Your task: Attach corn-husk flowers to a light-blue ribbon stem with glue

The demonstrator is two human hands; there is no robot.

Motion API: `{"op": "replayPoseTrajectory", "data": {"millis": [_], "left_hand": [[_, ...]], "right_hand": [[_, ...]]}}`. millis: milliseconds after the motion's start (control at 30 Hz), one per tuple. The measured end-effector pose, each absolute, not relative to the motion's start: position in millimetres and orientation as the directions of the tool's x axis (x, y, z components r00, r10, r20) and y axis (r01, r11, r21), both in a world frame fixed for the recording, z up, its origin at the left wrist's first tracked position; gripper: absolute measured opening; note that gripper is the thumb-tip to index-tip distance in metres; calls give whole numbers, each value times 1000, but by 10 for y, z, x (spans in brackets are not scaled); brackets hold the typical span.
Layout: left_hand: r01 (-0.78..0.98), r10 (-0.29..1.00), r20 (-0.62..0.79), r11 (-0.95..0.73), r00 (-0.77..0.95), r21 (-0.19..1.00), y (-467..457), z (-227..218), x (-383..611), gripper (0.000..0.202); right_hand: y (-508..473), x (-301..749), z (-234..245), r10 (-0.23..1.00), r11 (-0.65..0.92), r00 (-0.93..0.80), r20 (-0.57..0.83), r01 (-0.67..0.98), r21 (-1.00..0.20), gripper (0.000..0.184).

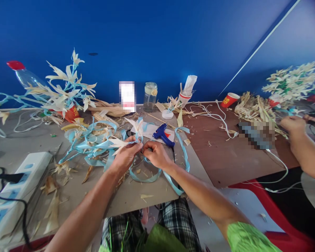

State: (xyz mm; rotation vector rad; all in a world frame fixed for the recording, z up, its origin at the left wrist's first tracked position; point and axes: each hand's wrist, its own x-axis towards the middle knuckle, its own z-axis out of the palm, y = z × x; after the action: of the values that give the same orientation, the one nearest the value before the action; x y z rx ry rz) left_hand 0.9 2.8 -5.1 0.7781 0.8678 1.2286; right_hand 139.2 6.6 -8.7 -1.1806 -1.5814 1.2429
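Observation:
My left hand (pixel 126 154) is closed in a pinch on a light blue wrapped stem with cream husk leaves (pixel 112 143), held just above the grey table (pixel 76 189). My right hand (pixel 155 154) is closed beside it, fingers curled on the light blue ribbon (pixel 182 150) that loops down over the table edge. The two hands nearly touch at the stem's end. A blue glue gun (pixel 162 134) lies just beyond my right hand on a white sheet.
A finished branch of husk flowers (pixel 65 91) stands at the left in a red cup. A white power strip (pixel 13 189) lies at the near left. A glass jar (pixel 150 96) and paper cups stand at the back. Another person's hand (pixel 294 126) works at the right over the brown board (pixel 225 157).

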Motion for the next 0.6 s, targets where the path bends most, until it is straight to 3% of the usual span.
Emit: {"op": "replayPoseTrajectory", "data": {"millis": [100,200,367,467,600], "left_hand": [[-485,988,-136,154,72,861,26,-48,55,17],[-563,991,-101,131,84,816,33,-31,75,18],[-611,976,-145,217,166,762,48,-10,27,21],[-621,972,-124,222,198,751,41,-1,-20,22],[-563,964,-65,205,259,800,33,-20,-65,26]], "right_hand": [[32,1378,-50,957,214,-249,150,252,-944,9],[30,1374,-41,949,222,-270,162,209,-952,7],[50,1403,-38,939,-83,-339,-52,-78,-993,9],[55,1431,-1,913,-263,-381,-145,-280,-923,14],[79,1468,50,913,-348,-354,-206,-409,-843,17]]}}
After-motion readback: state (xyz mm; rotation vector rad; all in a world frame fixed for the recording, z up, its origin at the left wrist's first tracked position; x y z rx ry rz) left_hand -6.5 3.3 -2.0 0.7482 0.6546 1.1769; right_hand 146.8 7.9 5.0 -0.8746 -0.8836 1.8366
